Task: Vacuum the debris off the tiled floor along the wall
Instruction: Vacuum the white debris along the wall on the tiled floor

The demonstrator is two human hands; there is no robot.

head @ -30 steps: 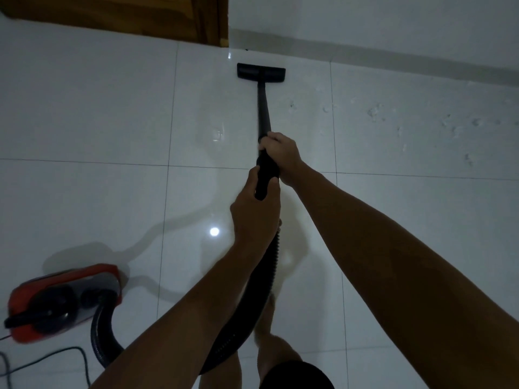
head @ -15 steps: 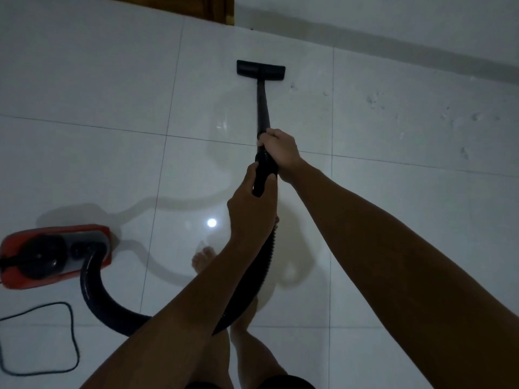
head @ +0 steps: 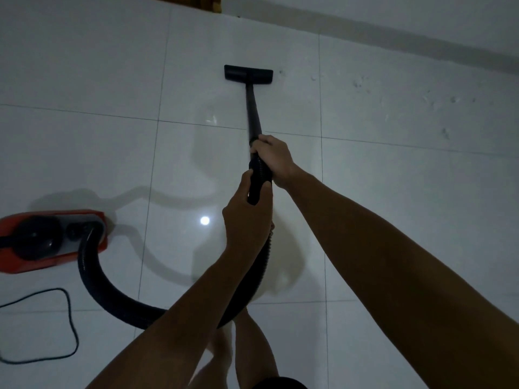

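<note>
Both hands' fingers curl round the wand [head: 254,119]: right hand [head: 273,158] ahead, left hand [head: 247,217] behind; nozzle [head: 248,74] flat on the floor [head: 84,80], debris [head: 359,82] beside it near the wall [head: 393,9].

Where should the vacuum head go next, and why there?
Probably a short sweep to the right. The floor nozzle sits on tile that looks clean, while pale debris specks lie scattered to its right along the wall. Both the left hand and right hand already grip the wand.
</note>
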